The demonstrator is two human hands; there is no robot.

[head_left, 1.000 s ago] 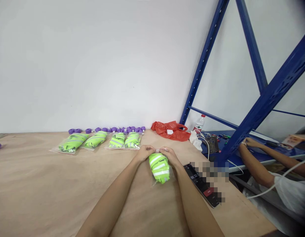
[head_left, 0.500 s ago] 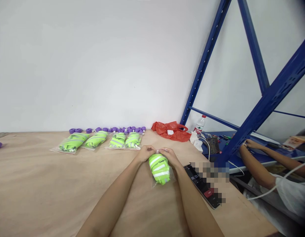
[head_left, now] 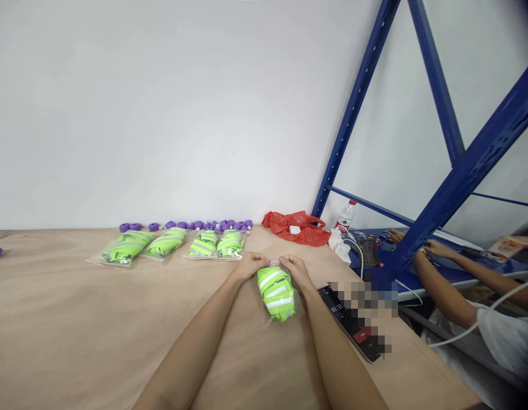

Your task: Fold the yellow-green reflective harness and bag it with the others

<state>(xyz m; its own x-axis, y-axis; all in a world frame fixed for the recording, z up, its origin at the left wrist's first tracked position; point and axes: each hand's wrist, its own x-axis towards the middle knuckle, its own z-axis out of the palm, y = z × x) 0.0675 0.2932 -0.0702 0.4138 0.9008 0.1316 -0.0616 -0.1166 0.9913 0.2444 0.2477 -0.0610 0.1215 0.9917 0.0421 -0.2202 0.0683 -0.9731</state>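
Observation:
A clear plastic bag (head_left: pixel 276 293) with folded neon-green straps and silver reflective stripes inside lies before me on the brown-covered table (head_left: pixel 119 330). My left hand (head_left: pixel 252 265) pinches the top edge of the bag at its left side. At the right side of that same edge, my right hand (head_left: pixel 296 270) is closed in a pinch too. The bag's lower end points toward me. Farther back on the left, several similar filled bags (head_left: pixel 130 246) lie in a row.
Several purple round pieces (head_left: pixel 198 224) line the wall. A red plastic bag (head_left: pixel 298 228) lies at the back, and a phone (head_left: pixel 349 324) with a timer rests right of my arm. Beyond the blue rack post (head_left: pixel 452 188), another person's hands (head_left: pixel 434 249) work at a blue table.
My right hand has shifted slightly along the bag's top edge. The bag stays nearly in place. The other person's hand has reached farther left past the post.

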